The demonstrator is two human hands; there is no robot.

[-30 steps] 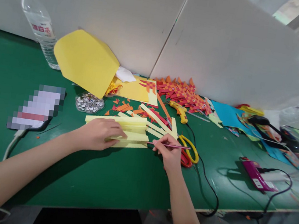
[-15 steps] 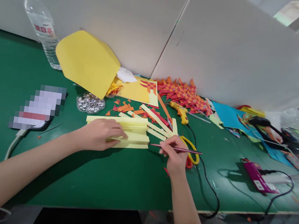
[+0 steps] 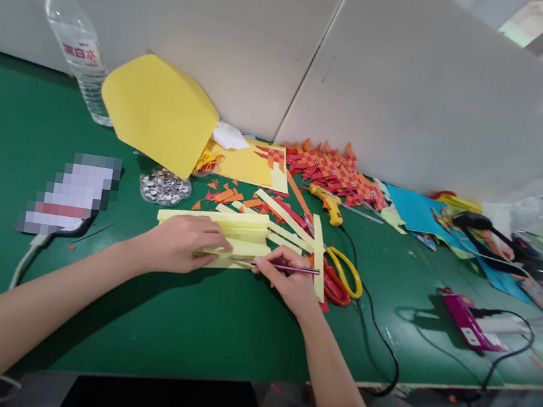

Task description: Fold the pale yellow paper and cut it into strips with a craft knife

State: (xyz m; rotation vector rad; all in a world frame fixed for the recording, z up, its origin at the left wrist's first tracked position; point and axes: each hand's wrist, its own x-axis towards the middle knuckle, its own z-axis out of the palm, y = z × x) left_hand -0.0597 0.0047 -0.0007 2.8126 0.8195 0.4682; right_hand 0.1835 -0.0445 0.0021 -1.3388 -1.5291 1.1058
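A folded pale yellow paper (image 3: 251,250) lies on the green table with its creases running left to right. My left hand (image 3: 190,243) is closed on its left part, fingers over a raised fold and thumb below, holding it against the table. In my right hand (image 3: 287,272), at the paper's right end, is a slim dark-pink pen-like tool (image 3: 300,270). Its thin tip points left over the paper's lower section, near my left thumb; the exact kind of tip is too small to tell. Pale yellow strips (image 3: 318,257) lie just beyond my right hand.
Right of my hand are scissors with yellow handles (image 3: 347,271), red handles (image 3: 335,286) and a yellow glue gun (image 3: 326,204) with a black cord. Behind lie orange-red woven paper fish (image 3: 331,171) and googly eyes (image 3: 165,187). A phone (image 3: 73,196) and water bottle (image 3: 78,52) are left.
My right hand has moved left with the pen-like tool, bringing its tip over the paper. A pale strip and the red handles behind that hand now show more fully. My left hand stays put.
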